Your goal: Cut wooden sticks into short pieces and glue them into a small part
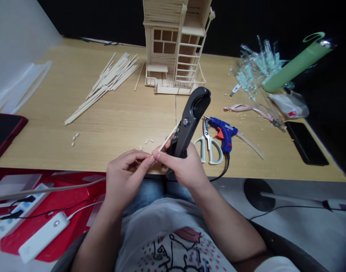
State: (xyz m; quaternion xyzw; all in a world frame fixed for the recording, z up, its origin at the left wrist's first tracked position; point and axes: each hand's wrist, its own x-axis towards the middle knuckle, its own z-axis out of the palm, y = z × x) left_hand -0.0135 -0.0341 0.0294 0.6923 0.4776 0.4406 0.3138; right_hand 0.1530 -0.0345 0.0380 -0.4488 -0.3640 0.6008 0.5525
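Just below the frame's centre, the right hand (186, 170) grips a black cutter (191, 119). The left hand (126, 172) pinches a wooden stick (167, 139), which slants up-right into the cutter, above the surface (119, 117).

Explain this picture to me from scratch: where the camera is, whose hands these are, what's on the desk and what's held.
There is no machine: a camera worn on a person's head looks down at their own two bare hands. The right hand grips a black cutter; the left hand pinches a thin wooden stick that leads into it. On the wooden table are a stick-built model house, a pile of sticks, scissors and a blue glue gun.
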